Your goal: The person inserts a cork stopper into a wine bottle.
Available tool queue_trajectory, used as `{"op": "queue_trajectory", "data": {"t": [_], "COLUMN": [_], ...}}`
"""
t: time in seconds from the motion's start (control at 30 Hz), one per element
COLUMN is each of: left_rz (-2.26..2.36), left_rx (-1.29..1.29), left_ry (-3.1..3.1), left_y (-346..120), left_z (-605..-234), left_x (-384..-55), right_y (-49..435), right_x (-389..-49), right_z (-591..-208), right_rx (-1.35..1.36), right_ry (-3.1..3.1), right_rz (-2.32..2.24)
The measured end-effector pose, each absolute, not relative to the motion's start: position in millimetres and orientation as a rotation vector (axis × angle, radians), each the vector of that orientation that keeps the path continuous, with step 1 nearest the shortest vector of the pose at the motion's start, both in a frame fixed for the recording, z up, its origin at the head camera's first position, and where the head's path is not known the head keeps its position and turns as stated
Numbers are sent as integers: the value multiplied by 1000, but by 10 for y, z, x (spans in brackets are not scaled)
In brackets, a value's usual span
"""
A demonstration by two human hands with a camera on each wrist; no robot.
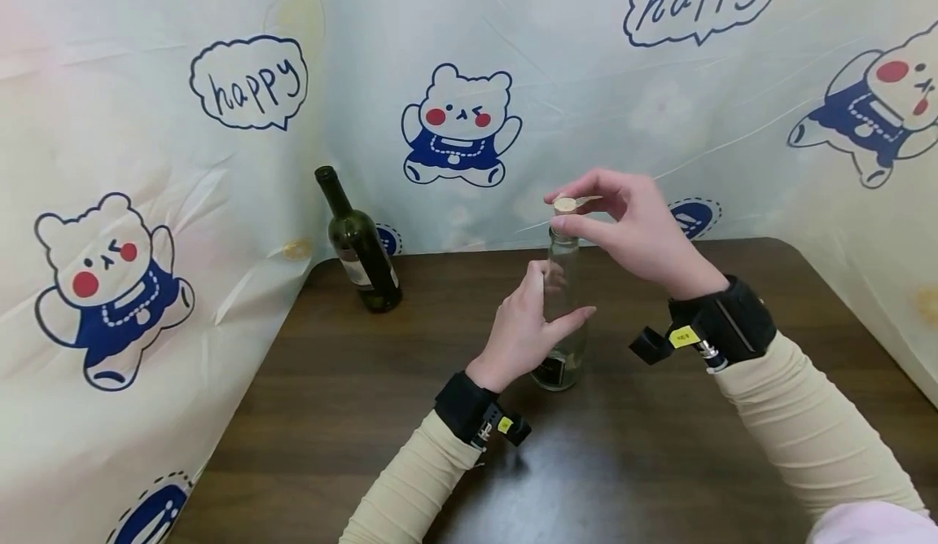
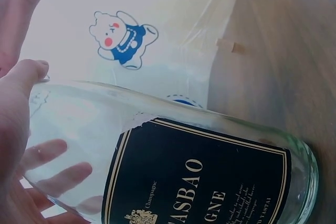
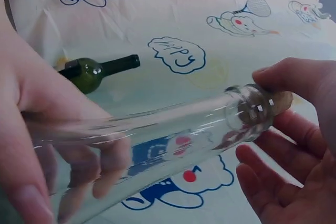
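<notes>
A clear glass bottle point(image 1: 566, 287) with a black label point(image 2: 197, 177) stands upright on the table. My left hand point(image 1: 516, 324) grips its body, fingers round the far side and thumb across the front. At the mouth a cork point(image 1: 565, 204) sits in the neck; through the glass, its lower part shows inside. My right hand point(image 1: 630, 222) pinches this cork between thumb and fingers. In the right wrist view the thumb rests right at the rim, with the lower fingers spread below the neck.
A dark green wine bottle point(image 1: 359, 243) stands at the table's back left. Another small cork-like piece point(image 2: 230, 45) lies on the table in the left wrist view. Behind the brown wooden table point(image 1: 322, 438) hangs a printed cloth point(image 1: 352, 63) with cartoon bears.
</notes>
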State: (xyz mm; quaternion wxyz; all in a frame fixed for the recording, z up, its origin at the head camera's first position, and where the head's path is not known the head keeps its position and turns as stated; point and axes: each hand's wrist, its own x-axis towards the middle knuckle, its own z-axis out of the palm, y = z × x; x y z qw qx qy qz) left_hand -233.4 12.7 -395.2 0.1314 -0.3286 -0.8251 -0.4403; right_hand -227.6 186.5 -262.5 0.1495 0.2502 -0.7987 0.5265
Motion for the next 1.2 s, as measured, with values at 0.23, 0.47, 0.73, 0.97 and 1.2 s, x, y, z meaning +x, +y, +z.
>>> {"op": "queue_trajectory", "data": {"t": [0.23, 0.47, 0.73, 0.97, 1.2], "left_rz": [-1267, -1241, -1234, -1270, -1395], "left_rx": [-947, -943, -936, -921, -770], "left_ry": [-2391, -2428, -2416, -2419, -2599], "left_y": [128, 92, 117, 102, -61], "left_z": [-3950, -3962, -3949, -3956, -4340], "left_x": [-2322, -2295, -2292, -2299, -2166], "right_y": [1729, 1530, 1485, 1534, 1742], "right_x": [-2281, -2313, -2286, -2298, -2143], "right_z": [-2831, -2847, -2879, -2893, -3510], "right_rx": [818, 642, 607, 700, 680], "right_ry": [-2221, -2184, -2184, -2162, -2370], "right_rz": [2035, 2411, 2350, 2349, 1884]}}
